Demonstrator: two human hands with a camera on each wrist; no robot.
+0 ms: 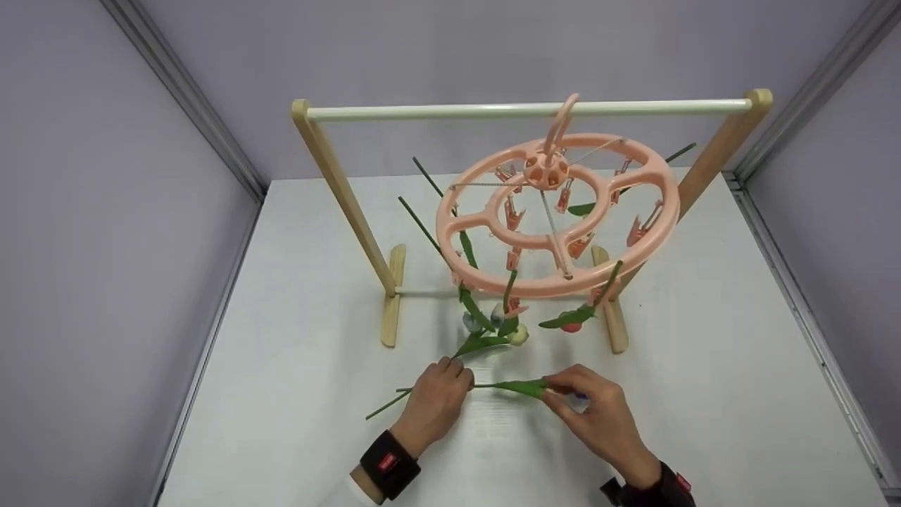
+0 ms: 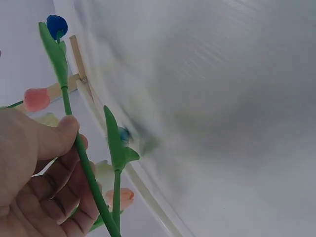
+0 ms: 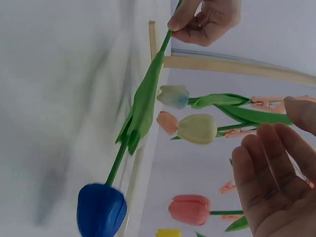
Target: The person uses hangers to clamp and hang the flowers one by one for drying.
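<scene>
My left hand (image 1: pixel 461 382) pinches the green stem (image 1: pixel 486 385) of an artificial blue tulip (image 3: pixel 101 210) that lies level just above the white table (image 1: pixel 704 394). In the left wrist view the thumb and fingers (image 2: pixel 66 131) close round that stem (image 2: pixel 84 163), with the blue head (image 2: pixel 57 24) at its far end. My right hand (image 1: pixel 556 389) is at the leaf (image 1: pixel 524 386) and flower end. In the right wrist view its fingers (image 3: pixel 269 168) are straight and stand beside the tulip, not round it.
A wooden rack (image 1: pixel 528 109) stands at the back of the table with a pink round clip hanger (image 1: pixel 556 282) hooked on its bar. Several artificial tulips (image 1: pixel 493 324) hang head-down from its clips just beyond my hands. Grey walls close in both sides.
</scene>
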